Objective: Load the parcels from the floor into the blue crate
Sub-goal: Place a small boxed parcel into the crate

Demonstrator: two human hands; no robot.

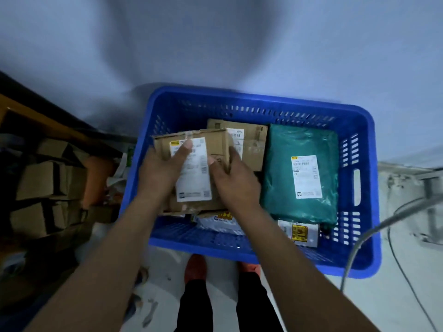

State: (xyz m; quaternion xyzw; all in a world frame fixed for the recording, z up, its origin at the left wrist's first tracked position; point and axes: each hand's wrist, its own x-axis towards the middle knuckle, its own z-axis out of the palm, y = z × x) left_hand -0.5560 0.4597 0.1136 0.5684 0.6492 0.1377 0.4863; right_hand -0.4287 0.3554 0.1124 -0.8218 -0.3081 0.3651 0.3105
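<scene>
The blue crate (359,144) stands on the floor against a pale wall, directly ahead of my feet. Both hands hold a brown cardboard parcel (213,144) with a white label inside the crate's left half: my left hand (165,171) grips its left side, my right hand (232,178) its right side. A second cardboard box (254,140) lies behind it. Filling the crate's right half is a green plastic mailer (299,173) with a label. Small parcels (299,232) lie near the crate's front wall.
A stack of cardboard boxes (48,185) sits in shadow on the floor to the left. A grey cable (374,228) arcs over the crate's right front corner. A metal bracket (431,207) is at the right wall.
</scene>
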